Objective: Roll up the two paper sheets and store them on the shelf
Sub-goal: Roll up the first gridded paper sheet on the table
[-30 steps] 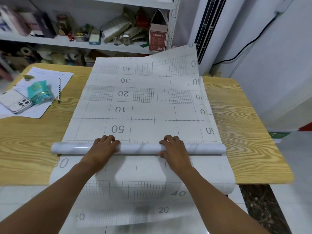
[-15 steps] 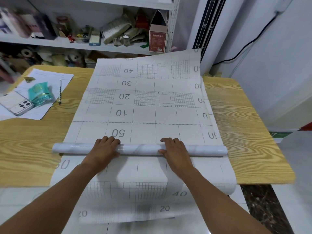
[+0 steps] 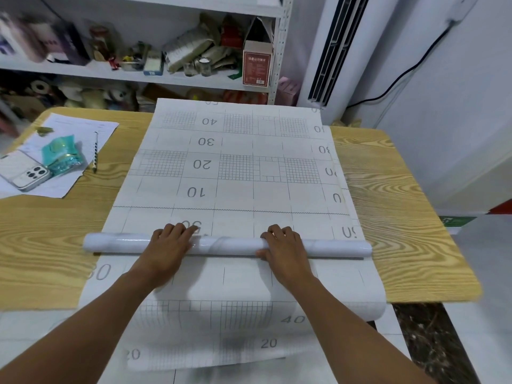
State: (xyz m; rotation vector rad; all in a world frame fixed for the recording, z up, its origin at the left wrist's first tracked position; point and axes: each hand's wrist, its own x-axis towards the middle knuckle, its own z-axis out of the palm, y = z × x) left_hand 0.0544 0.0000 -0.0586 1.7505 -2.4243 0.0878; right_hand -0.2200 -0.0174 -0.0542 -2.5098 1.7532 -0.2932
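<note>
While the left hand [image 3: 169, 246] and right hand [image 3: 285, 246] grip the glossy white marbled paper roll [image 3: 227, 245], fingers curled over its top | set apart, likely for even winding | roll lies on the white grid-printed sheet [image 3: 249, 167] across the wood-grain table [image 3: 401, 217] | long axis left-right, ends toward the table's sides, parallel to the white metal shelf [image 3: 83, 70] beyond.

Paper sheets [image 3: 235, 176] on wooden table [image 3: 401, 217]
</note>
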